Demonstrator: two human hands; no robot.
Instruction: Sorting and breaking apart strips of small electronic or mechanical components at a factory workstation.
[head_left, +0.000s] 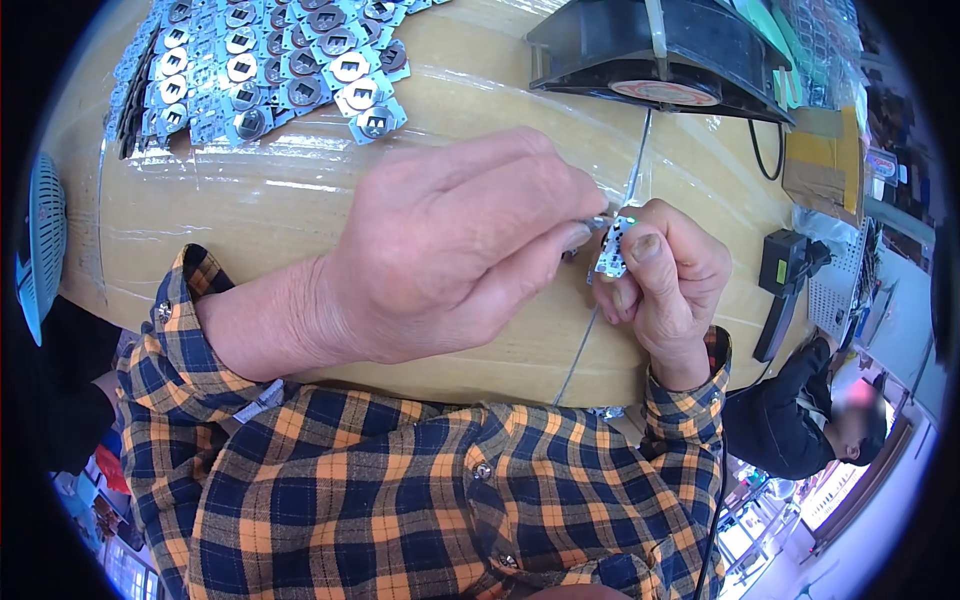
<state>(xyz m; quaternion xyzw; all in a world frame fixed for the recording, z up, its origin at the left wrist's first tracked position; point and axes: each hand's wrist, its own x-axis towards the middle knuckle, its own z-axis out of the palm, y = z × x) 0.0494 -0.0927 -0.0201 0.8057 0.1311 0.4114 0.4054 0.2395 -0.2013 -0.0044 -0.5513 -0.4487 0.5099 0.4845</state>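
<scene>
A small white circuit board (612, 250) with dark components and a lit green spot near its top stands upright in my right hand (675, 280). My thumb presses on its face and my curled fingers back it. From the left, my left hand (450, 250) reaches across, its thumb and forefinger pinched together at the board's upper left edge. Something small and greyish shows at those fingertips, but I cannot make out what it is. Farther back on the left lie rows of blue circuit boards (245, 70) with round metal coin-cell holders.
Plastic film covers the tan tabletop (480, 120). At the back stands a black curved housing (600, 50) with a cable. A cardboard box (822, 165) and a black power adapter (785, 260) are at the right. A slotted light-blue object (42, 240) borders the left; another person (790, 420) sits right.
</scene>
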